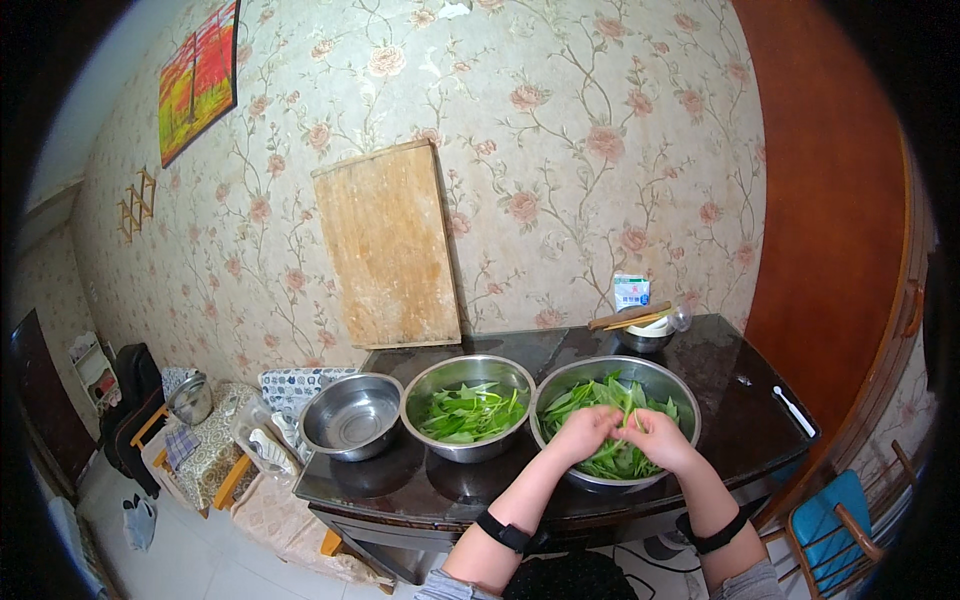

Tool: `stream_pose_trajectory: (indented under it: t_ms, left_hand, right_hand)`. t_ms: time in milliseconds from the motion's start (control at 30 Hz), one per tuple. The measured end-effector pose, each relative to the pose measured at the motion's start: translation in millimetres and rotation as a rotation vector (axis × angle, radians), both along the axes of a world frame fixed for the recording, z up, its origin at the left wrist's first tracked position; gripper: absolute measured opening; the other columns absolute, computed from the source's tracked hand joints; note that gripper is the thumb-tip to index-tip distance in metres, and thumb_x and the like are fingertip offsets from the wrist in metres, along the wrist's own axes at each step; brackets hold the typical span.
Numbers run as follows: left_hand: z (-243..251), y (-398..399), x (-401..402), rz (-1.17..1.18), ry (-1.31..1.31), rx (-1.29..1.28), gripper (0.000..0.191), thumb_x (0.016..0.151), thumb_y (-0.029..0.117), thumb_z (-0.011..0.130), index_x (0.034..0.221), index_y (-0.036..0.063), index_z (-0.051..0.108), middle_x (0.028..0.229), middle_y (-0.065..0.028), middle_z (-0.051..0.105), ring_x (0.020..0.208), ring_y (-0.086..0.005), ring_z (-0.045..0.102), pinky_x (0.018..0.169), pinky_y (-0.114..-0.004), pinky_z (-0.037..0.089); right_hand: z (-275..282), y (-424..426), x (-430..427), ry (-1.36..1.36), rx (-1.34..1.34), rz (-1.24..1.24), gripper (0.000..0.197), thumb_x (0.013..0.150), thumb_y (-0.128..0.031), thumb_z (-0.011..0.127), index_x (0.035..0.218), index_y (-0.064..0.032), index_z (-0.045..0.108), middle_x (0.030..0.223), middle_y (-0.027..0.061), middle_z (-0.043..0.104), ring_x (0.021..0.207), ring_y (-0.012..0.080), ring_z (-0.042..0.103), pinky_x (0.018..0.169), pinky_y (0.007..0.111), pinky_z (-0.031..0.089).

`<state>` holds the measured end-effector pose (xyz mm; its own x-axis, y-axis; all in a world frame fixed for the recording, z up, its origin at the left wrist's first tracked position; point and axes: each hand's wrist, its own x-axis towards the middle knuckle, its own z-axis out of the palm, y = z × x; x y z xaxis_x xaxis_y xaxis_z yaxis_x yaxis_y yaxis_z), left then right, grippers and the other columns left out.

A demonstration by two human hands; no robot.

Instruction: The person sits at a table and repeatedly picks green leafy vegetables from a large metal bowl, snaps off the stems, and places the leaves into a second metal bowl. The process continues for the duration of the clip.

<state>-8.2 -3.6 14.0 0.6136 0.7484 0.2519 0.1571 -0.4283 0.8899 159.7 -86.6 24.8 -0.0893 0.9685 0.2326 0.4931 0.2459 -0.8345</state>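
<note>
My left hand (587,433) and my right hand (657,439) are close together over the right steel bowl (691,409), fingers pinching a green leafy stem (627,405) between them. Leafy greens (615,461) fill much of that bowl. Beside it on the left, a middle steel bowl (469,453) holds more greens (472,416), with pale stems among the leaves. At the table's left end, a third steel bowl (351,420) holds no greens; whether it has water in it I cannot tell.
The dark glossy table (480,504) carries a wooden board (390,247) leaning on the wall. Small stacked bowls (646,341) with a wooden rolling pin (630,315) stand at the back right, near a white-handled tool (793,411). A blue-seated chair (831,517) stands at right.
</note>
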Motion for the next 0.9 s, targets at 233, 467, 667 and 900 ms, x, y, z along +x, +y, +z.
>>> stream_pose_trajectory:
  t_ms: [233, 467, 667, 900]
  left_hand:
    - [7, -7, -4, -0.062, -0.065, 0.022, 0.027, 0.096, 0.024, 0.043, 0.102, 0.0013, 0.056, 0.088, -0.0059, 0.065, 0.081, -0.0111, 0.059, 0.076, -0.025, 0.045]
    - [9, -12, 0, -0.342, -0.079, -0.096, 0.023, 0.093, 0.019, 0.049, 0.108, 0.0019, 0.055, 0.091, -0.0016, 0.063, 0.081, -0.0079, 0.055, 0.076, -0.024, 0.044]
    - [11, -16, -3, 0.119, 0.041, 0.046, 0.017, 0.088, 0.012, 0.052, 0.095, -0.0008, 0.062, 0.074, -0.0074, 0.066, 0.071, -0.0138, 0.065, 0.067, -0.027, 0.049]
    - [10, -14, 1, 0.098, -0.066, -0.006, 0.018, 0.092, 0.016, 0.048, 0.099, 0.0002, 0.053, 0.073, -0.0070, 0.064, 0.065, -0.0143, 0.062, 0.063, -0.028, 0.048]
  right_hand:
    - [-6, 6, -2, 0.106, 0.065, -0.052, 0.023, 0.086, -0.021, 0.060, 0.076, -0.0015, 0.052, 0.065, 0.0025, 0.053, 0.059, 0.0091, 0.049, 0.054, 0.026, 0.041]
    - [2, -2, -3, 0.202, 0.000, -0.082, 0.026, 0.089, -0.024, 0.055, 0.081, 0.0011, 0.051, 0.072, 0.0085, 0.060, 0.068, 0.0137, 0.059, 0.060, 0.028, 0.046]
    - [6, -3, -4, -0.015, 0.080, -0.147, 0.027, 0.090, -0.025, 0.054, 0.082, 0.0002, 0.051, 0.067, 0.0079, 0.054, 0.062, 0.0144, 0.050, 0.059, 0.031, 0.042]
    - [-3, 3, -3, 0.037, 0.076, -0.145, 0.022, 0.092, -0.021, 0.048, 0.083, -0.0007, 0.050, 0.071, 0.0055, 0.054, 0.067, 0.0122, 0.050, 0.063, 0.028, 0.042]
